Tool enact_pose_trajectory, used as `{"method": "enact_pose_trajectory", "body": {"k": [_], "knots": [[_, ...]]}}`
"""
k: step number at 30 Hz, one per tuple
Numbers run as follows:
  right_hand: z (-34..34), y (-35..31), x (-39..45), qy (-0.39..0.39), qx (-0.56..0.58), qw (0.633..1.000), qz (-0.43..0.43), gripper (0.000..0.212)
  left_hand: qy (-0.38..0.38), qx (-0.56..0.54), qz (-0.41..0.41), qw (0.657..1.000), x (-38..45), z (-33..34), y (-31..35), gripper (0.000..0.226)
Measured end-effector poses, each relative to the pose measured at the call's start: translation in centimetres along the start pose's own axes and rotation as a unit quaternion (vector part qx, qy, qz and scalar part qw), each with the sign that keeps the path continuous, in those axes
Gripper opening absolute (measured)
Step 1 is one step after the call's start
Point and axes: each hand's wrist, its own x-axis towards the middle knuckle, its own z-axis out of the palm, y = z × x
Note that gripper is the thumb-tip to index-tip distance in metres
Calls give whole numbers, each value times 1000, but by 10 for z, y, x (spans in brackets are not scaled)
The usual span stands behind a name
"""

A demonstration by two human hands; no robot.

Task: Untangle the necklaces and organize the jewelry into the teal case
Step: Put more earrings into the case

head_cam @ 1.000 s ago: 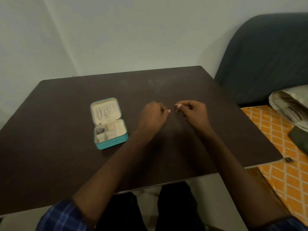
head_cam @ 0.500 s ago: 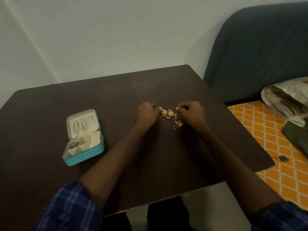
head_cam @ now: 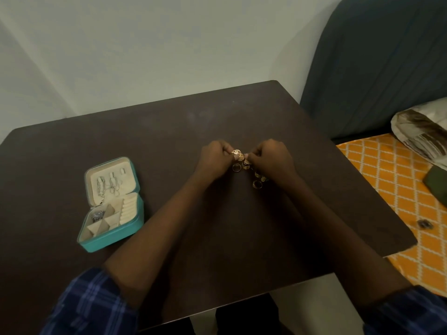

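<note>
A cluster of gold jewelry (head_cam: 244, 163), with rings and round filigree pieces, lies at the middle of the dark table (head_cam: 169, 131). My left hand (head_cam: 214, 159) and my right hand (head_cam: 272, 159) face each other over it, and the fingertips of both pinch pieces at the top of the cluster. A few gold rings (head_cam: 257, 183) lie loose below my right hand. The open teal case (head_cam: 112, 204) sits to the left. Silver chains hang in its cream lid, and a dark piece lies in one compartment.
A dark blue sofa back (head_cam: 377, 64) rises beyond the table's right edge. An orange patterned cover (head_cam: 387, 189) with a pillow (head_cam: 423, 131) and a small dark object (head_cam: 423, 224) lies to the right. A pale wall stands behind the table.
My view has shifted, so the case sits further left in frame. My hands have drawn closer together over the gold jewelry, which was mostly hidden a second ago.
</note>
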Motion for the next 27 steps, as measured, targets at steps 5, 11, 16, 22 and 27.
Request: {"method": "enact_pose_trajectory", "body": {"k": [5, 11, 16, 22, 27], "knots": [[-2, -1, -3, -10, 47, 999, 8, 14, 8, -115, 6, 993, -5, 0, -2, 7], [-6, -7, -7, 4, 108, 994, -17, 3, 27, -184, 11, 982, -12, 4, 1, 8], [-5, -5, -7, 1, 169, 986, -18, 21, 31, -183, 29, 982, -13, 6, 0, 15], [-6, -6, -6, -1, 265, 964, -22, 16, 24, -182, 59, 981, -17, 1, 5, 18], [-17, -18, -12, -16, 380, 925, -24, 26, 59, -177, 112, 976, -24, -15, 16, 21]]}}
